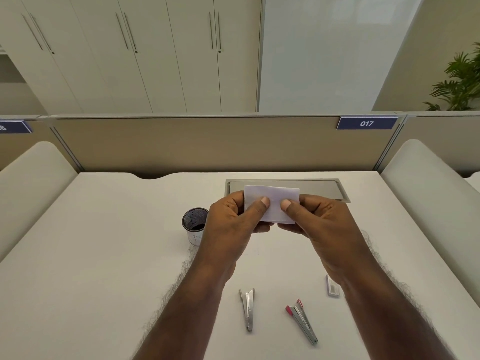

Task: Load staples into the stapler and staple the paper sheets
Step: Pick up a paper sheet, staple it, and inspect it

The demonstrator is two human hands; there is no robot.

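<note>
Both hands hold a small white stack of paper sheets (272, 201) in the air above the desk's middle. My left hand (233, 219) pinches its left side and my right hand (319, 219) pinches its right side, thumbs on top. Near the desk's front edge lie two small staplers: a plain metal stapler (248, 309) and, to its right, a metal stapler with red ends (302, 320). A small white staple box (333, 288) lies partly hidden under my right forearm.
A black mesh cup (194, 224) stands just left of my left hand. A grey cable hatch (324, 188) is set into the white desk (104, 255) behind the paper. A beige partition with a "017" sign (366, 123) closes the back.
</note>
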